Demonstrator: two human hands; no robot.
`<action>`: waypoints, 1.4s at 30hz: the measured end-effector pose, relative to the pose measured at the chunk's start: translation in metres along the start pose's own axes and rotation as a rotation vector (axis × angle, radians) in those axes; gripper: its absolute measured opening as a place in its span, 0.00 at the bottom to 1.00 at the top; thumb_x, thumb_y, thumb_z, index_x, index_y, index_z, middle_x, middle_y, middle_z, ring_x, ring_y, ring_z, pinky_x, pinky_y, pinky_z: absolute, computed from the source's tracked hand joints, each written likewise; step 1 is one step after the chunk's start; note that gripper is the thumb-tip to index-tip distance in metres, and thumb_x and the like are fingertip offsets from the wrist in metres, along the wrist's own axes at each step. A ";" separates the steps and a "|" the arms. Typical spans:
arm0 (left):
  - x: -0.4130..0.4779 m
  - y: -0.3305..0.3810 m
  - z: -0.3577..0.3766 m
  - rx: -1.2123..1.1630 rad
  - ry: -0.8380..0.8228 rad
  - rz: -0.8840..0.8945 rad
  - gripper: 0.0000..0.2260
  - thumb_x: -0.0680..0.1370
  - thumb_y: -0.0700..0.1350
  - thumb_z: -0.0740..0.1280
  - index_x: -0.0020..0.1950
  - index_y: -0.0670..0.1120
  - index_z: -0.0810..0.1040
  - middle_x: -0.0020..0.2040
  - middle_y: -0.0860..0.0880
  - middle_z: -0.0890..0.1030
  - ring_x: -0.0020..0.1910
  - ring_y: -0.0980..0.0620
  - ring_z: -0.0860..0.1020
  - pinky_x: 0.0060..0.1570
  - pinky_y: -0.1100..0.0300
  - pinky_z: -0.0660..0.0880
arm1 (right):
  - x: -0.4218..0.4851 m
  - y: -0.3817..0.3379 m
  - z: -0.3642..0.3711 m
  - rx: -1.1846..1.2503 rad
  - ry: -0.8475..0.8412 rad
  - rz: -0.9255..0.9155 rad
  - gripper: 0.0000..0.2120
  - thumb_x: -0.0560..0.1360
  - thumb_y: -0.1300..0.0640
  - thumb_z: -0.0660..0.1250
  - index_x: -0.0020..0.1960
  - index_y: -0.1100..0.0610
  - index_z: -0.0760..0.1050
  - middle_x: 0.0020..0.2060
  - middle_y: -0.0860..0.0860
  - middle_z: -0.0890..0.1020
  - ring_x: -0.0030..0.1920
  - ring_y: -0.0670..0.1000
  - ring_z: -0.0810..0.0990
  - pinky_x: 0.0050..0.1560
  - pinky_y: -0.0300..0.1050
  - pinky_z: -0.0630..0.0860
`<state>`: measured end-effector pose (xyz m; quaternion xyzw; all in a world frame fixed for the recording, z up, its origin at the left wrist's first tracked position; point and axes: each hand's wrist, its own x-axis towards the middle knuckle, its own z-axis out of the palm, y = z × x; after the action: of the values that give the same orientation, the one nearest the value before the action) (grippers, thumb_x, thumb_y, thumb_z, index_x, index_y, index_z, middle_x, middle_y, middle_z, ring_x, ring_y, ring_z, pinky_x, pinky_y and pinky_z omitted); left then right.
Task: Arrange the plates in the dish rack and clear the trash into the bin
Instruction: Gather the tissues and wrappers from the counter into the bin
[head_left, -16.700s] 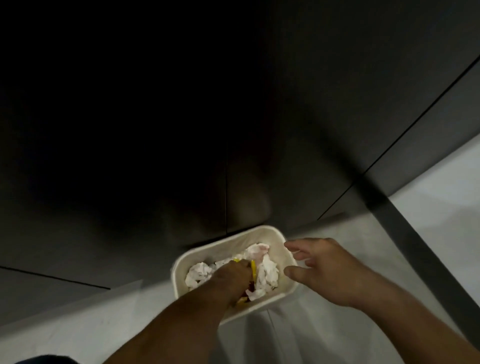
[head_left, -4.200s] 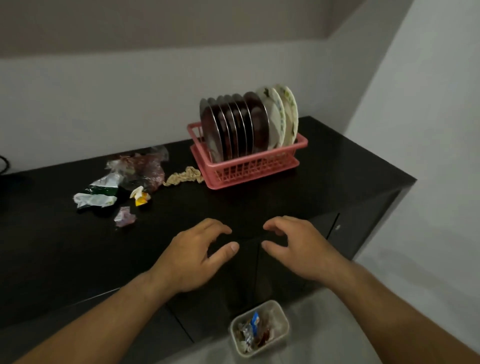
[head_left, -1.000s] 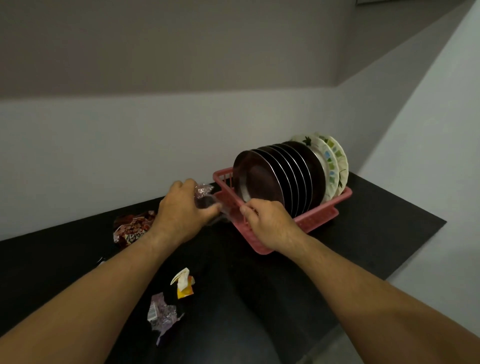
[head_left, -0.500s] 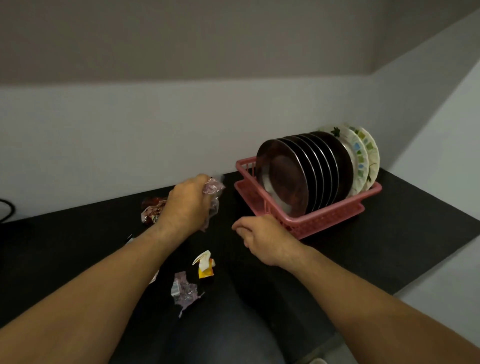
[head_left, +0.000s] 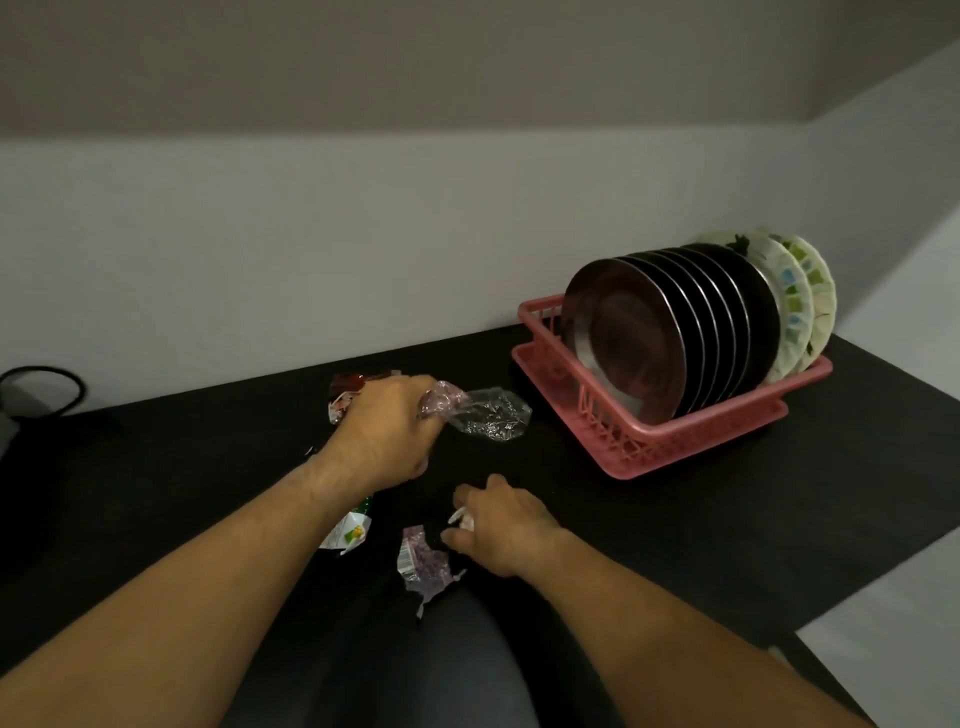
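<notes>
**Both hands gathering wrappers, plates already racked**

Left grip (head_left: 387, 431) is closed around a crumpled clear plastic wrapper (head_left: 488, 413), whose loose end sticks out to the right above the tabletop (head_left: 675, 525). Right grip (head_left: 501, 527) is curled down over a small pale scrap (head_left: 464, 518) at its fingertips; whether it is pinched yet or only touched, I cannot tell.

A second ago both hands were up beside the pink dish rack (head_left: 654, 441), the left just closing on the clear wrapper. Since then the left has drawn back with it and the right has dropped to the litter nearer the person. Judging by that, clearing the trash is the step in hand.

Plates (head_left: 670, 332) stand upright in the rack at the far right: a row of dark, glossy ones in front, two pale patterned ones behind. Still loose on the tabletop are a purple wrapper (head_left: 423, 564) just left of the right hand, a white-and-green packet (head_left: 350, 532) under the left forearm, and a red packet (head_left: 345, 392) behind the left hand. No bin is in view.
</notes>
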<state>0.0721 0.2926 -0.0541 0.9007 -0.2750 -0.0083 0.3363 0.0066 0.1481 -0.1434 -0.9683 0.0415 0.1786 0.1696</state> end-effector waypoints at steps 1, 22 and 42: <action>-0.002 -0.002 -0.001 0.014 -0.017 0.005 0.04 0.79 0.44 0.65 0.50 0.50 0.79 0.47 0.50 0.79 0.39 0.56 0.79 0.37 0.64 0.75 | 0.001 0.001 0.004 0.035 0.002 0.014 0.23 0.77 0.40 0.64 0.70 0.46 0.66 0.62 0.54 0.67 0.57 0.56 0.75 0.54 0.53 0.78; -0.008 0.065 0.051 -0.094 -0.030 -0.101 0.06 0.72 0.47 0.72 0.44 0.52 0.77 0.41 0.52 0.80 0.36 0.55 0.79 0.33 0.61 0.76 | -0.078 0.083 -0.046 0.401 0.263 0.046 0.15 0.70 0.64 0.72 0.43 0.44 0.74 0.48 0.46 0.76 0.42 0.46 0.80 0.33 0.34 0.74; -0.107 0.264 0.197 -0.249 -0.071 -0.269 0.08 0.70 0.49 0.72 0.47 0.54 0.76 0.43 0.51 0.81 0.34 0.52 0.82 0.33 0.56 0.81 | -0.268 0.270 -0.062 0.526 0.276 0.007 0.08 0.71 0.59 0.70 0.44 0.46 0.74 0.44 0.48 0.80 0.38 0.45 0.80 0.29 0.34 0.72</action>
<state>-0.1875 0.0633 -0.0641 0.8800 -0.1606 -0.1188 0.4310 -0.2612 -0.1219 -0.0770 -0.9061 0.1124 0.0291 0.4068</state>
